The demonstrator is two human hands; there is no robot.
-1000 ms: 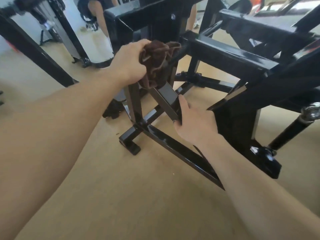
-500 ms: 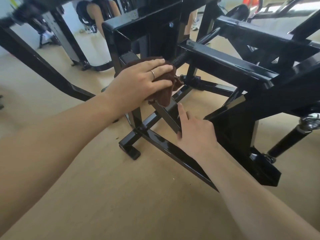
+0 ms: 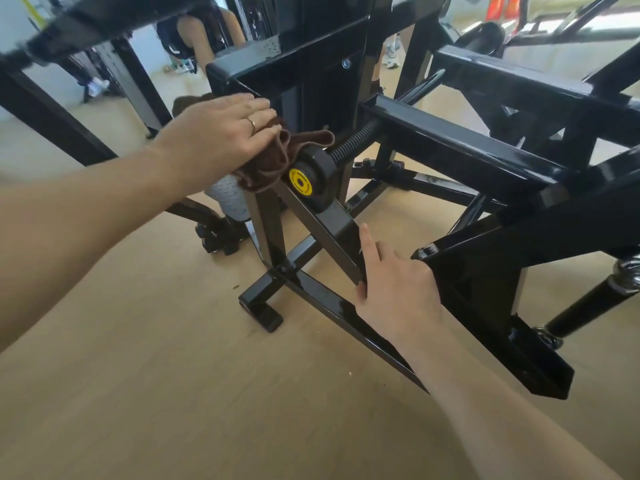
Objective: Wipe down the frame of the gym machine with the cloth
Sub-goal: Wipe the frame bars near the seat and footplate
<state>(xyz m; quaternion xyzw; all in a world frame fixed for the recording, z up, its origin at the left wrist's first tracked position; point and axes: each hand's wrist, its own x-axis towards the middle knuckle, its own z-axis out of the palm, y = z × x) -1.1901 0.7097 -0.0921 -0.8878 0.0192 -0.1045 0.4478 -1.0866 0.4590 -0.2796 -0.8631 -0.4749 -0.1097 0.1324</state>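
Head view: left hand is lying flat, fingers straight and together, pressing the brown cloth down onto the black frame of the gym machine, at the top of an upright post. A ring is showing on one finger. The cloth is bunching out from under the fingertips, its folds touching the black knob with a yellow disc just beside it. A threaded rod is running from that knob back to a horizontal frame beam.

Right hand is resting lower down on a slanted frame bar, index finger stretched straight along the bar, thumb tucked under its edge; how the other fingers lie can't be told, they're hidden behind the bar. The two hands are well apart, left above, right below.

Frame base is sitting on the light wood floor, with a crossbar foot near centre. Another person is standing in the background behind the frame, partly hidden.
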